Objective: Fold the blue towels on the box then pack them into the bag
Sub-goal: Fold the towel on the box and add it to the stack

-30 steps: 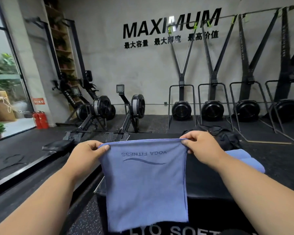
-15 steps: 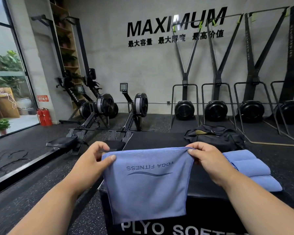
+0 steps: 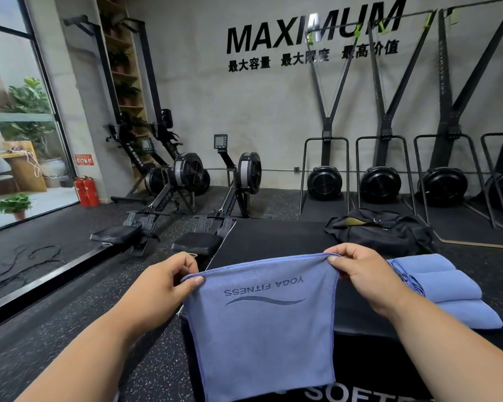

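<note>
Blue towel hangs over box front edge, L hand & R hand pinching top corners. Folded towels on box at right, black bag behind them.

Rowing machines stand on the dark floor, two red fire extinguishers beside the window.

Box front lettering mostly hidden behind hanging towel; towel bottom edge cut by frame; bag interior not discernible.
</note>
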A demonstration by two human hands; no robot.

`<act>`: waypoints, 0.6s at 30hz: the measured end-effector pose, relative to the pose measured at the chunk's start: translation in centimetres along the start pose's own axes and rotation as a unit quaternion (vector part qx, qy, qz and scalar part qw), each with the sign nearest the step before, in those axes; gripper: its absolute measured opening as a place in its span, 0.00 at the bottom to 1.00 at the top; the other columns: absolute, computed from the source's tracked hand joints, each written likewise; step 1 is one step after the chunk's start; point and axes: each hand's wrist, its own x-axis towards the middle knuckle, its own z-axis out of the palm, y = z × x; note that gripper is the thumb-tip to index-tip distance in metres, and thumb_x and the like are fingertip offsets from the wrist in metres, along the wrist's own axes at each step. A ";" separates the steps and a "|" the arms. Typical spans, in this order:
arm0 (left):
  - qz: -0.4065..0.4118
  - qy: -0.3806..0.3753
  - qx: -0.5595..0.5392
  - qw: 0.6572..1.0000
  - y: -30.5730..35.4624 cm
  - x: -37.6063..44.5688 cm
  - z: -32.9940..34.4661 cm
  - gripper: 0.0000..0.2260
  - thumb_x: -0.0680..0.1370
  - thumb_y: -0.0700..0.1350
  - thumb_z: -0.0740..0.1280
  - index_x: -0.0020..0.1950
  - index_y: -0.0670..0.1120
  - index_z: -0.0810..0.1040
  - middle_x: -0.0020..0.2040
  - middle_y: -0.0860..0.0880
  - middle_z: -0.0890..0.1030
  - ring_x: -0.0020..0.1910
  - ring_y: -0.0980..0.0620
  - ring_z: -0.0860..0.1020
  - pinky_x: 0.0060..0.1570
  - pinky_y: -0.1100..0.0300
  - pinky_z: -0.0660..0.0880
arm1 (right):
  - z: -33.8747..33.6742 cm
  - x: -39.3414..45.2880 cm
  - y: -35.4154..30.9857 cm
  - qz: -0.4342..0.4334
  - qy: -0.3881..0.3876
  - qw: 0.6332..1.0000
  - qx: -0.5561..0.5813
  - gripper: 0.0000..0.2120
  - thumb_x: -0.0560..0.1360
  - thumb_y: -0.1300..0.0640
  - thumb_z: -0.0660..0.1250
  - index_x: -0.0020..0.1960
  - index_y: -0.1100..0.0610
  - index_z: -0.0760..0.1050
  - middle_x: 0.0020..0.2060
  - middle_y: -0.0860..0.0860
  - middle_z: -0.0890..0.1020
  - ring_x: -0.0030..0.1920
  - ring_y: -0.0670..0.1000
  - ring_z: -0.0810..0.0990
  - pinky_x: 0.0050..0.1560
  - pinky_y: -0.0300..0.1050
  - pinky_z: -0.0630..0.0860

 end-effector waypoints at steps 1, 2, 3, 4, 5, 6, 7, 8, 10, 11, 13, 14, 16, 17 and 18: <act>0.003 0.001 0.002 1.000 0.0 -0.1 0.0 0.07 0.81 0.50 0.72 0.50 0.54 0.75 0.43 0.57 0.83 0.39 0.58 0.76 0.44 0.55 0.74 | 0.1 0.0 0.2 0.002 -0.001 1.000 -0.002 0.07 0.81 0.65 0.68 0.51 0.59 0.85 0.39 0.51 0.86 0.39 0.46 0.80 0.46 0.44 0.76; 0.008 0.004 0.000 1.000 0.1 -0.1 0.0 0.07 0.81 0.50 0.72 0.50 0.53 0.74 0.42 0.56 0.82 0.38 0.58 0.75 0.44 0.56 0.73 | 0.1 0.1 0.3 0.004 -0.001 1.000 -0.003 0.07 0.81 0.65 0.68 0.51 0.59 0.85 0.39 0.51 0.86 0.38 0.46 0.79 0.46 0.45 0.75; 0.014 0.009 -0.008 1.000 0.2 -0.2 0.0 0.07 0.81 0.49 0.72 0.50 0.53 0.74 0.41 0.56 0.82 0.38 0.59 0.75 0.44 0.57 0.72 | 0.1 0.1 0.5 0.006 0.001 1.000 -0.004 0.07 0.81 0.65 0.68 0.51 0.59 0.85 0.38 0.50 0.85 0.37 0.45 0.79 0.45 0.45 0.75; 0.018 0.013 -0.025 0.999 0.3 -0.3 0.1 0.07 0.82 0.48 0.71 0.50 0.52 0.74 0.39 0.56 0.81 0.37 0.59 0.74 0.43 0.58 0.71 | 0.2 0.1 0.6 0.008 0.004 1.000 -0.003 0.07 0.81 0.65 0.68 0.51 0.58 0.85 0.38 0.50 0.85 0.37 0.45 0.78 0.45 0.44 0.74; 0.019 0.016 -0.048 0.999 0.4 -0.3 0.1 0.06 0.82 0.47 0.71 0.50 0.52 0.74 0.38 0.56 0.79 0.36 0.59 0.72 0.42 0.59 0.70 | 0.2 0.2 0.6 0.010 0.008 1.000 -0.003 0.07 0.81 0.65 0.68 0.51 0.58 0.85 0.37 0.49 0.85 0.36 0.45 0.78 0.44 0.44 0.74; 0.019 0.015 -0.071 0.997 0.5 -0.3 0.0 0.06 0.82 0.46 0.71 0.50 0.51 0.74 0.36 0.56 0.78 0.36 0.59 0.72 0.42 0.60 0.69 | 0.2 0.2 0.7 0.011 0.012 1.000 -0.002 0.07 0.81 0.65 0.68 0.51 0.58 0.85 0.37 0.49 0.85 0.36 0.45 0.78 0.44 0.43 0.74; 0.016 0.010 -0.091 0.996 0.5 -0.2 -0.1 0.06 0.82 0.46 0.71 0.50 0.51 0.74 0.36 0.56 0.77 0.36 0.58 0.71 0.42 0.58 0.69 | 0.2 0.2 0.8 0.012 0.015 1.000 0.000 0.07 0.80 0.65 0.68 0.51 0.58 0.85 0.37 0.48 0.85 0.36 0.45 0.77 0.43 0.43 0.73; 0.013 0.003 -0.109 0.994 0.3 -0.1 -0.2 0.07 0.82 0.46 0.71 0.49 0.50 0.74 0.36 0.57 0.77 0.36 0.57 0.71 0.42 0.56 0.69 | 0.2 0.2 0.8 0.012 0.017 1.000 0.001 0.07 0.80 0.65 0.68 0.50 0.58 0.85 0.37 0.48 0.85 0.36 0.45 0.77 0.43 0.44 0.73; 0.000 -0.009 -0.134 0.991 -0.2 0.1 -0.5 0.11 0.81 0.52 0.73 0.47 0.48 0.74 0.35 0.56 0.75 0.37 0.56 0.70 0.42 0.54 0.67 | 0.3 0.2 1.0 0.011 0.019 1.000 0.004 0.07 0.80 0.65 0.69 0.50 0.57 0.85 0.38 0.48 0.85 0.37 0.46 0.76 0.44 0.44 0.73; -0.011 -0.013 -0.143 0.990 -0.5 0.1 -0.7 0.15 0.78 0.56 0.74 0.46 0.47 0.74 0.35 0.55 0.75 0.37 0.55 0.70 0.42 0.53 0.67 | 0.3 0.2 1.0 0.011 0.020 1.000 0.006 0.07 0.80 0.64 0.69 0.51 0.57 0.85 0.38 0.48 0.85 0.37 0.46 0.77 0.44 0.44 0.73; -0.043 -0.019 -0.168 0.985 -1.1 0.1 -0.8 0.20 0.71 0.62 0.75 0.44 0.47 0.76 0.35 0.49 0.77 0.37 0.53 0.72 0.42 0.53 0.67 | 0.4 0.2 0.9 0.009 0.018 1.000 0.008 0.07 0.81 0.64 0.69 0.51 0.57 0.85 0.38 0.48 0.85 0.36 0.44 0.77 0.44 0.43 0.74; -0.057 -0.019 -0.184 0.981 -1.4 0.1 -0.8 0.21 0.69 0.63 0.77 0.43 0.47 0.77 0.37 0.44 0.79 0.37 0.52 0.73 0.43 0.53 0.67 | 0.5 0.1 0.9 0.007 0.014 1.000 0.008 0.07 0.81 0.64 0.69 0.52 0.58 0.85 0.37 0.47 0.85 0.35 0.43 0.78 0.43 0.41 0.74; -0.083 -0.017 -0.216 0.973 -2.0 0.1 -0.7 0.21 0.65 0.62 0.80 0.41 0.47 0.78 0.39 0.39 0.80 0.38 0.51 0.74 0.45 0.52 0.68 | 0.6 -0.1 0.8 0.005 0.003 1.000 0.010 0.06 0.81 0.64 0.69 0.52 0.58 0.85 0.38 0.48 0.85 0.35 0.42 0.78 0.42 0.39 0.74; -0.095 -0.015 -0.230 0.968 -2.1 0.0 -0.7 0.21 0.64 0.61 0.81 0.40 0.46 0.79 0.38 0.41 0.80 0.38 0.51 0.75 0.44 0.53 0.69 | 0.6 -0.1 0.8 0.006 -0.002 1.000 0.010 0.06 0.80 0.64 0.69 0.52 0.58 0.85 0.38 0.49 0.86 0.36 0.43 0.79 0.42 0.40 0.74; -0.106 -0.015 -0.246 0.963 -2.1 0.0 -0.6 0.22 0.62 0.60 0.81 0.40 0.45 0.80 0.37 0.43 0.80 0.38 0.52 0.75 0.43 0.55 0.69 | 0.6 -0.2 0.9 0.007 -0.006 1.000 0.008 0.06 0.80 0.64 0.69 0.52 0.58 0.85 0.39 0.50 0.86 0.37 0.45 0.79 0.44 0.41 0.75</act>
